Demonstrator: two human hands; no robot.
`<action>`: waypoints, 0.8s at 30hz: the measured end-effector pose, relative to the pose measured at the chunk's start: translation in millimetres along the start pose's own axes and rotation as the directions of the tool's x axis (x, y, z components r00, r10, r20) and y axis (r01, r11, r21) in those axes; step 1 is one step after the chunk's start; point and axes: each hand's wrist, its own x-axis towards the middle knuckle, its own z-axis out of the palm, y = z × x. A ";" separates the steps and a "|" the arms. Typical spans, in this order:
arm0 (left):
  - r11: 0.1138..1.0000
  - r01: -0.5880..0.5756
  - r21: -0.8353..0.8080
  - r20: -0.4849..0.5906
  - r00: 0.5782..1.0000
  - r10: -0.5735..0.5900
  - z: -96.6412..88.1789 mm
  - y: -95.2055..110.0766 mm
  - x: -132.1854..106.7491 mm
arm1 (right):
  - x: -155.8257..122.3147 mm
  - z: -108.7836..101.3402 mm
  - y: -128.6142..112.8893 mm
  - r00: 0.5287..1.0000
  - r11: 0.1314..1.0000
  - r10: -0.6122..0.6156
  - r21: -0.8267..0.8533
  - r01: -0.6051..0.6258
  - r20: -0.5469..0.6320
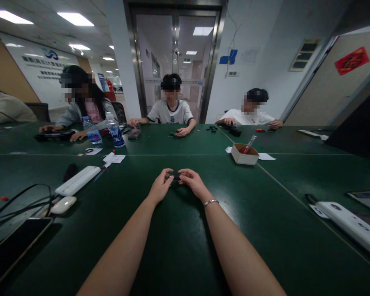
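Near the centre of the frame, the left grip (pixel 160 186) and right grip (pixel 193 183) pinch a small dark piece (pixel 176 177) over the tabletop (pixel 177 234); if one grip presses unevenly, it could perhaps slip and drop.

I stand facing a broad green counter (pixel 280 230), its surface faintly glossy. Behind it: glass double doors (pixel 193 53) in a metal frame (pixel 174 4). Right of these, a white wall (pixel 265 41) bearing a blue patch (pixel 229 57). Far right, tilted red paper (pixel 352 61). Left: white sign wall (pixel 12 49), dark chair back (pixel 38 112), pale floor (pixel 60 114). Rectangular ceiling lights (pixel 75 19) glow overhead.
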 end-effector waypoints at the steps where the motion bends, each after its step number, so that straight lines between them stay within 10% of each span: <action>1: 1.000 -0.011 -0.005 -0.019 1.000 0.011 0.1 0.2 -0.1 | 0.0 0.0 0.0 1.000 1.000 0.001 0.002 -0.001 0.000; 24: 0.996 -0.024 0.080 0.020 1.000 0.022 -1.4 8.7 -4.7 | 0.0 -1.0 -1.7 0.998 1.000 -0.002 -0.014 0.003 0.056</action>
